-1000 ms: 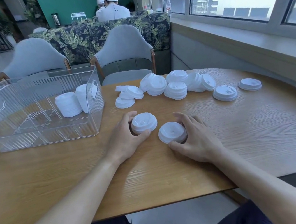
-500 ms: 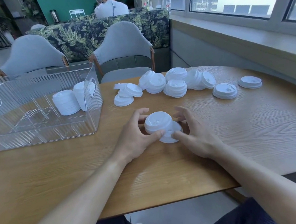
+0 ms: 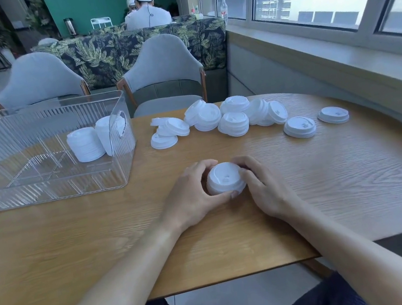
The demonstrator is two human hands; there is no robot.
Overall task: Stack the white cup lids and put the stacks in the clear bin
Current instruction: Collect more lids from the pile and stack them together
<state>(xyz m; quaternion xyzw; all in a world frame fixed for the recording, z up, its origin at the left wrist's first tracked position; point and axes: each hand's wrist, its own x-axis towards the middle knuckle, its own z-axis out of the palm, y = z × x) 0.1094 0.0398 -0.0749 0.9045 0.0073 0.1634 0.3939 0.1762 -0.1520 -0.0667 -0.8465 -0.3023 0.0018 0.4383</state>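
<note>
A short stack of white cup lids point(image 3: 224, 178) sits on the wooden table point(image 3: 327, 187) in front of me. My left hand point(image 3: 193, 197) curls round its left side, thumb under the near edge. My right hand point(image 3: 261, 188) curls round its right side. Several loose white lids point(image 3: 233, 122) lie in a heap farther back, with two apart at the right point(image 3: 299, 126). The clear bin point(image 3: 45, 183) stands at the left and holds two lid stacks point(image 3: 86, 145) in its right part.
Two grey chairs point(image 3: 163, 80) stand behind the table's far edge. A window sill point(image 3: 333, 42) runs along the right. A person in white sits beyond the patterned sofa point(image 3: 130, 49). The table's near edge is just above my knees.
My left hand carried its lids to the right onto the lid under my right hand. Both hands now close round the one joined stack.
</note>
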